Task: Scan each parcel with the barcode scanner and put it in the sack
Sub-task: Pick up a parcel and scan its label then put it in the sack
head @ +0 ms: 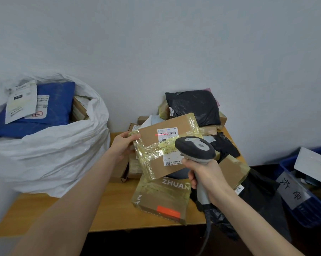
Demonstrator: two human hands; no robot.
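Parcel [152, 132], a brown cardboard box bound with yellowish clear tape, is held tilted above the pile of other parcels on the wooden table [110, 209], well apart from the sack. The left hand [122, 145] grips its left edge, thumb on the upper face and fingers underneath. The white shipping label [168, 134] faces up, and a red laser line [158, 134] lies at the left end of its barcode. The right hand [205, 178] is wrapped round the handle of the grey barcode scanner [196, 148], whose dark head sits just beside the parcel's right edge; its cable hangs below the table edge. The white woven sack [54, 154] stands open at the left end of the table, holding a blue mailer [51, 100] with a white envelope [20, 100] lying on it and cardboard boxes beside them. Beneath the held parcel lies a taped box printed ZHUAN [161, 198] with an orange patch. A black poly bag [193, 106] rests on the pile against the wall. A blue crate [303, 209] with a handwritten label stands to the right of the table.
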